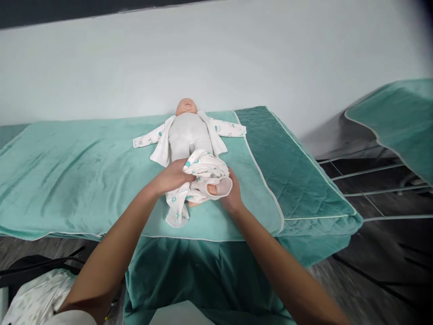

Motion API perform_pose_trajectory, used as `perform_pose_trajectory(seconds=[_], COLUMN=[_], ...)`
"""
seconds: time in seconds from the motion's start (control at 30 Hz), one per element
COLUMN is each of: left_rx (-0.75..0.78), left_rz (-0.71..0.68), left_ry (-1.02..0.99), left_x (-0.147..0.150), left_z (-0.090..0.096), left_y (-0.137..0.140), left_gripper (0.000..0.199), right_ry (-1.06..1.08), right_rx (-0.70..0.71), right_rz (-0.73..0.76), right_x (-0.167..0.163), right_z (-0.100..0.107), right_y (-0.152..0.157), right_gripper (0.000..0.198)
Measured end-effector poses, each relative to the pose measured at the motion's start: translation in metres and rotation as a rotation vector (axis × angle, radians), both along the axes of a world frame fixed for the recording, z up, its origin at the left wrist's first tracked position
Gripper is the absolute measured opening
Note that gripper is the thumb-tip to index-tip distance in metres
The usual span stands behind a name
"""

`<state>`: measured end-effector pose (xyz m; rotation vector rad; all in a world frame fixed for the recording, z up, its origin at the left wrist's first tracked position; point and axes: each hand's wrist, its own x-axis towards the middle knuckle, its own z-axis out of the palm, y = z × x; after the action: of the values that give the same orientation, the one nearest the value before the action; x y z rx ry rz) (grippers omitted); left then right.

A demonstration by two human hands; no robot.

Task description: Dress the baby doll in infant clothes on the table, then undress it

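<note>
A baby doll point(191, 131) lies on its back on the green bed, its head toward the wall. It has a white cloth torso, and a printed white jacket point(160, 151) is spread open around it with both sleeves stretched out. A pair of printed white baby pants point(204, 164) is bunched about the doll's legs. My left hand point(175, 175) is closed on the bunched pants at the left side. My right hand point(233, 194) grips the edge of a leg opening, through which the doll's foot point(212, 188) shows. The other pant leg point(177, 212) hangs flat and loose toward me.
A green velvet sheet point(61, 171) covers the bed, with a quilted green mattress cover point(294, 180) at the right. To the right stands a metal frame point(379, 219) with green cloth above it. Printed white cloth point(37, 298) lies low at the left.
</note>
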<state>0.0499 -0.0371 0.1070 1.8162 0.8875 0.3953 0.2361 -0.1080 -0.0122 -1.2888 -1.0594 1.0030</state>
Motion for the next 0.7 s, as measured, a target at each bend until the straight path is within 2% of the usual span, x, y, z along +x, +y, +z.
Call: perform_pose_trajectory(seconds=[0.1, 0.27, 0.4, 0.47, 0.53, 0.63, 0.7], left_rx=[0.189, 0.491, 0.586, 0.554, 0.449, 0.152, -0.037], left_rz=[0.143, 0.358, 0.427, 0.436, 0.403, 0.256, 0.180], left_ry=[0.063, 0.329, 0.391, 0.329, 0.205, -0.009, -0.121], left_x=[0.006, 0.016, 0.024, 0.025, 0.023, 0.010, -0.002], left_z=[-0.001, -0.011, -0.016, -0.017, -0.016, -0.014, -0.015], left_y=[0.007, 0.015, 0.021, 0.025, 0.029, 0.033, 0.035], left_gripper=[0.019, 0.012, 0.011, 0.013, 0.016, 0.023, 0.030], right_ry=[0.012, -0.120, -0.209, -0.209, -0.199, -0.172, -0.170], right_rx=[0.089, 0.177, 0.224, 0.222, 0.195, 0.154, 0.181], right_rz=[-0.121, -0.133, -0.111, -0.114, -0.119, -0.151, -0.184], right_x=[0.002, 0.012, 0.023, 0.027, 0.028, 0.028, 0.027], right_z=[0.000, 0.002, 0.002, 0.002, 0.001, 0.001, 0.002], right_y=[0.006, 0.024, 0.044, 0.054, 0.060, 0.058, 0.051], right_gripper=[0.030, 0.028, 0.026, 0.025, 0.024, 0.025, 0.026])
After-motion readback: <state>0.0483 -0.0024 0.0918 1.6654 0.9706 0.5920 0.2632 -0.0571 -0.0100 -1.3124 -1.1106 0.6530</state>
